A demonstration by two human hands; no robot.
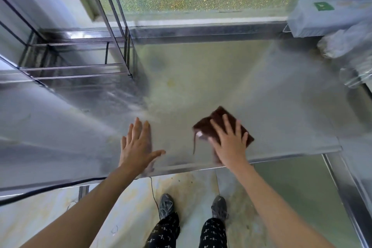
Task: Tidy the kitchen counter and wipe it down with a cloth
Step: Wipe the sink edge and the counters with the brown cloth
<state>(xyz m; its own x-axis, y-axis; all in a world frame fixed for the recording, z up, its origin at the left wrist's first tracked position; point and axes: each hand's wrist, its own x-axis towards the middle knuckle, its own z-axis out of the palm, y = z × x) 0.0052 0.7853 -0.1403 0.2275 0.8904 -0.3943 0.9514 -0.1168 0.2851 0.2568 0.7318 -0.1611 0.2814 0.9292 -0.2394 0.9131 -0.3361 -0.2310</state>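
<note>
Right hand (229, 143) flat, fingers straight, presses brown cloth (221, 125) onto steel desk (201, 86) near front edge. Left hand (138, 145) flat, empty, braces on desk. Risk: cloth slides off edge; loose corner drags.

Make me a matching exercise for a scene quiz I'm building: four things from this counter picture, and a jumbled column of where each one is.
Things:
1. cloth
2. left hand
3. rack
4. shoes

Places:
A. on the floor below the counter edge
B. far left of the counter
C. flat on the bare counter
D. under the right hand

Pairs: 1-D, 2-C, 3-B, 4-A
</note>
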